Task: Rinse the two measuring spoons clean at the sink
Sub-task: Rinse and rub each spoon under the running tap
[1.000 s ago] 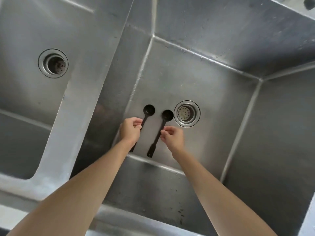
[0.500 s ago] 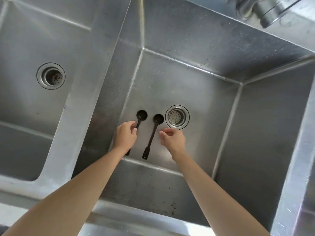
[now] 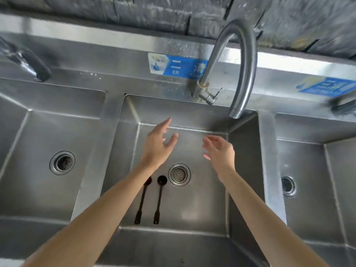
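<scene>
Black measuring spoons [image 3: 152, 199] lay dry in the sink [image 3: 208, 205]. Both hands, left hand [image 3: 158, 145] and right hand [image 3: 219, 151], were loose and held nothing. No water ran; rinsing was not begun.

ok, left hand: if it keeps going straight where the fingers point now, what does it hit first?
Probably the back wall of the middle basin. The left hand is open, fingers aimed up and away, nothing between. The faucet spout sits off to its right. Depth is unclear.
</scene>
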{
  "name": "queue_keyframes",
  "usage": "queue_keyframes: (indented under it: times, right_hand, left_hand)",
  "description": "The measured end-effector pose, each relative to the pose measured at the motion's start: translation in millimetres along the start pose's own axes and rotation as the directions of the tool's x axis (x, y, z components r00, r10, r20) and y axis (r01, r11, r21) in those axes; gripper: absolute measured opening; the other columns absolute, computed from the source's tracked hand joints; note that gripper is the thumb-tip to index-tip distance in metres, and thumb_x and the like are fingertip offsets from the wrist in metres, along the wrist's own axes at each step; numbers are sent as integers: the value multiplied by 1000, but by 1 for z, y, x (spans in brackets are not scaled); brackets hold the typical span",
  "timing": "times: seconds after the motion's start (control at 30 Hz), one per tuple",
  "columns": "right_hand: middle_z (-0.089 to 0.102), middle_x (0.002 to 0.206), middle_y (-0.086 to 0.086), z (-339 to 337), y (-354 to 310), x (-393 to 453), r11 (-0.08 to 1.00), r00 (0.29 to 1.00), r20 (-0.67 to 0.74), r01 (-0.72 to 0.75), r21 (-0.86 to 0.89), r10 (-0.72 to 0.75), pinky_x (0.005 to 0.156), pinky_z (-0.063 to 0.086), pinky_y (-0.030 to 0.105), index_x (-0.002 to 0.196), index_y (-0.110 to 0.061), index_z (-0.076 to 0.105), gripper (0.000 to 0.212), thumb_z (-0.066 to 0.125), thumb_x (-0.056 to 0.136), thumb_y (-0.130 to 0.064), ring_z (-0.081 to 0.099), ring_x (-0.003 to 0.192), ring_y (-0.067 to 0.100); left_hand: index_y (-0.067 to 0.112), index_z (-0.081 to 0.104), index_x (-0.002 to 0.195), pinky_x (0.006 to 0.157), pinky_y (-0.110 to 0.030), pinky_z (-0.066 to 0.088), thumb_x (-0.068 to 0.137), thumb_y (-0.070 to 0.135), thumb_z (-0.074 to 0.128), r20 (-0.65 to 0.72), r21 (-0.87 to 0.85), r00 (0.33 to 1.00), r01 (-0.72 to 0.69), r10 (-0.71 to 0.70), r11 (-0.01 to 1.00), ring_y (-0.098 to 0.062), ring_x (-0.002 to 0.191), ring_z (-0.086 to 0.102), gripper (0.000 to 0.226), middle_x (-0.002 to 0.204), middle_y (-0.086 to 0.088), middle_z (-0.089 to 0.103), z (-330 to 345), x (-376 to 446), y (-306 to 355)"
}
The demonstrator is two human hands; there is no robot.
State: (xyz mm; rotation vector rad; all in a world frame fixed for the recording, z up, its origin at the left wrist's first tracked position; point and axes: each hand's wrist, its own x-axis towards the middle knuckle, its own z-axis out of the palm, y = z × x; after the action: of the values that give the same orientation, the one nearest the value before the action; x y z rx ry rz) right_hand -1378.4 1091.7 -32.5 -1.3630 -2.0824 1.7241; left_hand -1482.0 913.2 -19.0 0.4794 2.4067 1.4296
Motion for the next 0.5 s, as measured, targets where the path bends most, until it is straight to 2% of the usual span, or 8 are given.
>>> queue_keyframes:
  times: [0.07,0.13,0.2,0.23,0.27,0.37,0.43,0.5]
  right_hand:
    - [80,91,-2,-14,-30,17,997,996,-38,76,-15,-77,69,65,26,107,-17,79,20,75,92,-30,76,73,4]
    - [79,91,-4,-27,-56,36,989,987,-68,141,-45,-143,76,63,27,107,-13,77,21,73,94,-28,77,80,7]
    - [72,85,-11,-33,-75,56,970,972,-53,222,-98,-228,67,55,15,102,-17,71,12,72,96,-27,71,72,-4]
    - [69,86,-12,-33,-84,64,955,963,-34,262,-142,-269,63,50,11,106,-19,69,13,71,97,-29,68,68,-5]
    - [68,93,-10,-31,-92,72,936,954,-3,292,-195,-298,64,49,12,115,-18,68,21,69,99,-31,65,71,-3]
    - [69,120,4,-20,-102,94,918,946,99,322,-232,-307,89,56,32,140,-18,59,40,65,102,-28,67,102,16]
    - [72,128,11,-13,-101,100,928,943,107,329,-174,-315,102,56,44,135,-15,64,34,66,102,-20,69,110,24]
    - [75,119,14,-10,-99,104,925,938,66,347,-152,-341,99,56,52,120,-12,71,22,70,99,-18,71,108,29]
  left_hand:
    - [12,52,144,89,-34,59,92,23,69,-22,-3,999,-43,43,999,-18,118,62,56,141,-8,59,0,30,28]
    - [13,53,143,92,-34,58,90,25,71,-19,-5,998,-65,65,998,-18,118,61,57,139,-9,60,2,58,50]
    - [14,51,144,96,-33,56,88,29,73,5,29,996,-89,89,996,-17,120,60,62,141,-7,60,7,85,64]
    - [14,50,145,99,-37,55,88,31,73,22,58,995,-99,98,993,-19,123,60,64,142,-7,59,11,97,69]
    - [13,48,146,102,-41,53,87,31,73,36,80,995,-97,95,992,-22,125,58,66,144,-8,57,16,109,72]
    - [9,45,148,105,-47,49,87,25,74,72,136,996,-64,55,989,-29,129,54,69,146,-13,53,33,139,76]
    - [8,53,142,104,-46,50,85,19,76,112,151,991,-85,69,985,-29,121,60,63,136,-13,63,43,153,77]
    - [7,65,127,97,-46,54,82,13,77,121,132,988,-109,93,985,-28,107,67,47,118,-11,72,50,160,76]
